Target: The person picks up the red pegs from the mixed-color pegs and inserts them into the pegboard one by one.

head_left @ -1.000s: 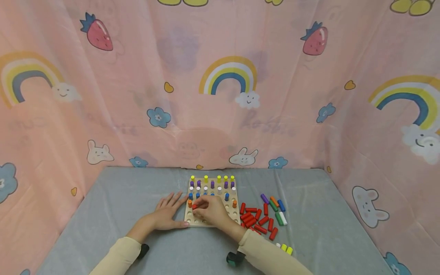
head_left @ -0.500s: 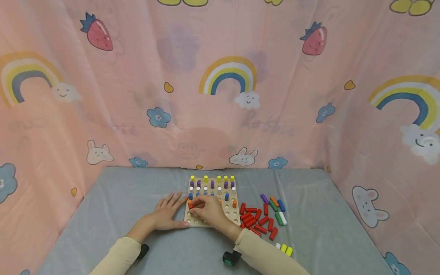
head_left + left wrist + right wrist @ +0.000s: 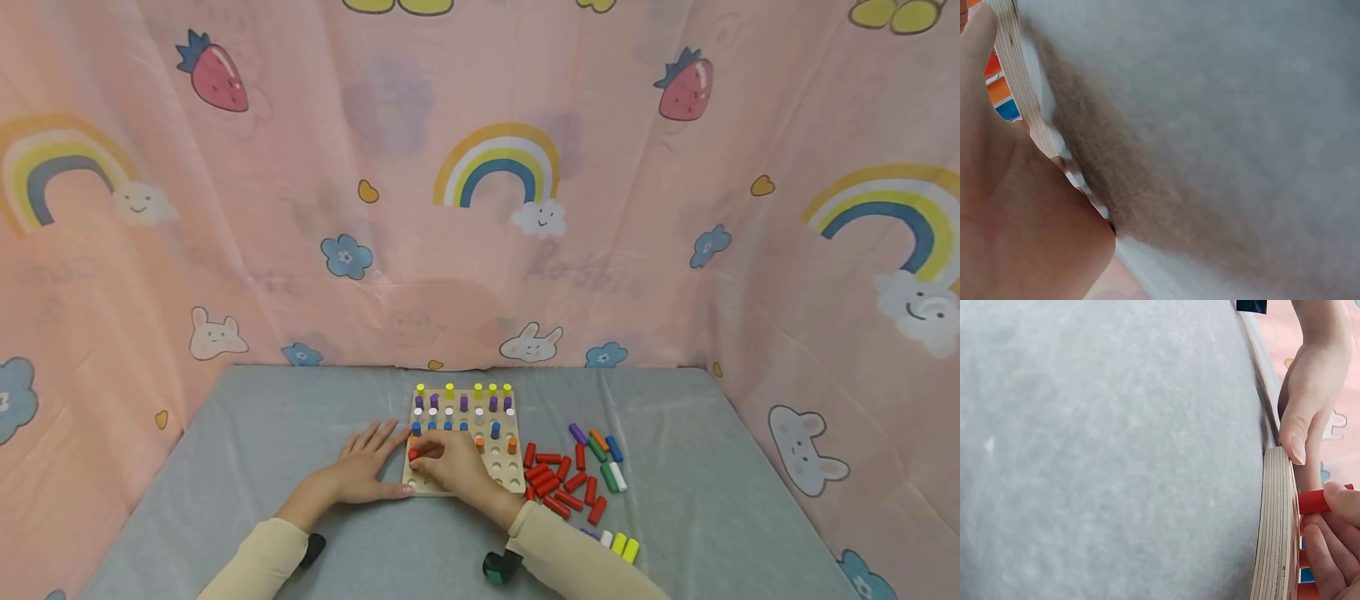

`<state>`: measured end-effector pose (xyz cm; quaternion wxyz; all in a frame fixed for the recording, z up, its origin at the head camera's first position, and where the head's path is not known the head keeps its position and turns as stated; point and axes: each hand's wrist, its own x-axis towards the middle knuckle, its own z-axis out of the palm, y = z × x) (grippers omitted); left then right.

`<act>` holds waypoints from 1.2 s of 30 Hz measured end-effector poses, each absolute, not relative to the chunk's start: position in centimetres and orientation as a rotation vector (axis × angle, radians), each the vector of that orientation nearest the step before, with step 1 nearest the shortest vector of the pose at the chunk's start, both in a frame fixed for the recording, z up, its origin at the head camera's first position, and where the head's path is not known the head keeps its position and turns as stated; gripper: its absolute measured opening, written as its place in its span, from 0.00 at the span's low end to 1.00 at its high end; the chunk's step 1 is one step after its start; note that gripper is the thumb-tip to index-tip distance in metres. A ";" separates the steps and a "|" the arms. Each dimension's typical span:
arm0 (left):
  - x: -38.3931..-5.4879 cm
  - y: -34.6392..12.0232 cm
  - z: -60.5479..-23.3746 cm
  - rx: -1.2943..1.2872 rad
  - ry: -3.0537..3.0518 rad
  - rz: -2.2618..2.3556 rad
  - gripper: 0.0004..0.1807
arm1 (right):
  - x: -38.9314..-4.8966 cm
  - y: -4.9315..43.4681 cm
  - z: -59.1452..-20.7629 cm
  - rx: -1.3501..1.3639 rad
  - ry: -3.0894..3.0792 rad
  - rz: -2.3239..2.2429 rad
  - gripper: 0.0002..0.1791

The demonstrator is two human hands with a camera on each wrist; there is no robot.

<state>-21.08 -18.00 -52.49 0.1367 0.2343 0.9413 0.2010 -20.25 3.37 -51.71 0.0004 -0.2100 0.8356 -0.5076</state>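
Observation:
A wooden pegboard [image 3: 503, 457] lies on the table, with rows of yellow, purple, white, blue and orange pegs standing in it. My right hand [image 3: 455, 460] pinches a red peg [image 3: 413, 454] between thumb and fingers at the board's left side, just in front of the orange row. In the right wrist view that red peg [image 3: 1314, 502] stands upright against the board's face; whether it sits in a hole is hidden. My left hand [image 3: 363, 472] lies flat at the board's left, its thumb touching the front left corner and its fingertips near the left edge.
Loose red pegs [image 3: 568, 498] lie scattered right of the board. Beyond them are a purple peg [image 3: 577, 433], a blue peg [image 3: 614, 448], a green peg [image 3: 607, 477] and others. Yellow pegs [image 3: 618, 543] lie beside my right sleeve. A patterned pink curtain [image 3: 480, 292] stands behind.
My right hand has shifted slightly left and toward me with the red peg, which has gone from beside the orange row to the spot in front of it. My left hand stays still.

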 end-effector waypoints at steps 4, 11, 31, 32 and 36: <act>-20.9 -17.7 -51.9 0.665 2.721 0.554 0.55 | -20.3 3.3 -52.0 -0.666 2.635 -1.601 0.09; -21.1 -17.8 -52.3 0.678 2.724 0.569 0.56 | -20.3 3.2 -51.9 -0.680 2.639 -1.595 0.09; -21.5 -18.1 -53.6 0.664 2.745 0.549 0.56 | -19.8 3.2 -52.2 -0.737 2.705 -1.532 0.13; -21.5 -18.1 -53.6 0.665 2.747 0.550 0.56 | -19.8 3.2 -52.2 -0.740 2.709 -1.525 0.13; -21.5 -18.2 -53.7 0.674 2.756 0.566 0.55 | -19.8 3.3 -52.2 -0.756 2.727 -1.502 0.13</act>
